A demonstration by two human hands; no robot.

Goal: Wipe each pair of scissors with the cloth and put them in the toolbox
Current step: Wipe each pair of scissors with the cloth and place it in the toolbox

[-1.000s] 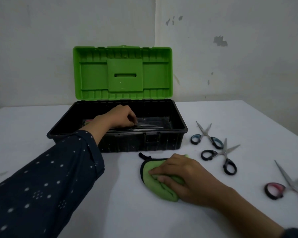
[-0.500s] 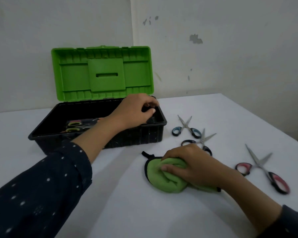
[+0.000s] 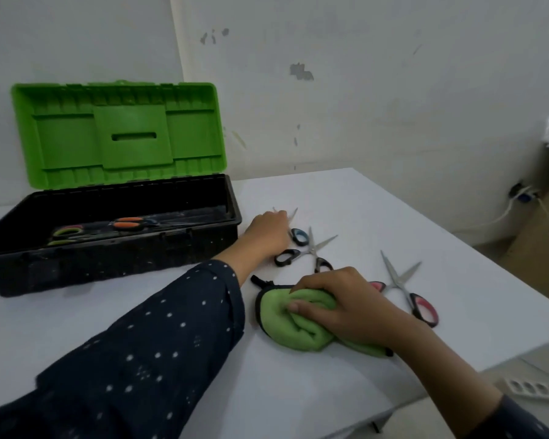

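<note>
A white table [image 3: 346, 198] fills the lower view, set against a pale wall. At its left stands the toolbox [image 3: 108, 248], black body open, green lid [image 3: 118, 134] upright behind it. Inside lie two pairs of scissors: an orange pair [image 3: 128, 224] and a green pair [image 3: 65, 233] just left of it. The green cloth [image 3: 286, 327] sits bunched on the table near the front, and the right hand [image 3: 346, 308] presses down on it, fingers curled over and gripping the folds. The left hand [image 3: 267, 231], sleeve dark with white dots, reaches across to the blue pair [image 3: 299, 236] just right of the toolbox; it covers most of them, and whether the fingers have closed on them cannot be told. Beside these lies a black pair [image 3: 308, 255], blades open, and further right a pink pair [image 3: 408, 291], also open, one handle partly hidden behind the right hand.
</note>
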